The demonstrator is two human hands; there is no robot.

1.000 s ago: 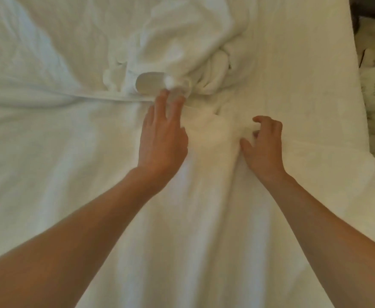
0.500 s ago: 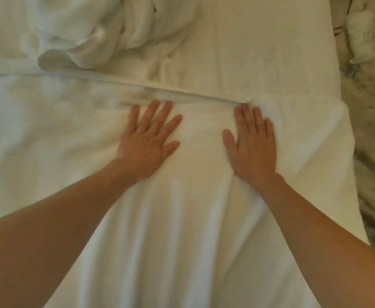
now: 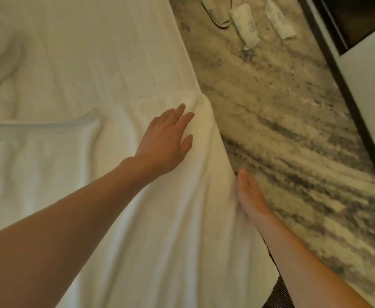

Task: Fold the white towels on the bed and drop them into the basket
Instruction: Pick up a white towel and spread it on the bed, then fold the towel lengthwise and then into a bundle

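Head view: left hand (image 3: pixel 166 138) flat, fingers spread wide, pressing the white towel (image 3: pixel 160 218) near its right edge; right hand (image 3: pixel 248 196) straight-fingered, touching that edge, gripping nothing.

- 1 view covers the scene: a wide-angle camera worn on the person's head, facing forward and steeply down.
- It sits close. Both forearms enter from the bottom edge and fill much of the lower frame, with the left hand (image 3: pixel 166 141) near the middle and the right hand (image 3: pixel 248 196) lower and to its right.
- Left of and beyond the hands it takes in the bed (image 3: pixel 93 52) and the towel (image 3: pixel 171 241) beneath them.
- Right of the hands lies the marbled floor (image 3: pixel 282 118); the bed edge runs diagonally between them.
- Well beyond the hands, at the top edge, 2 white shoes (image 3: pixel 245 25) show small and blurred.
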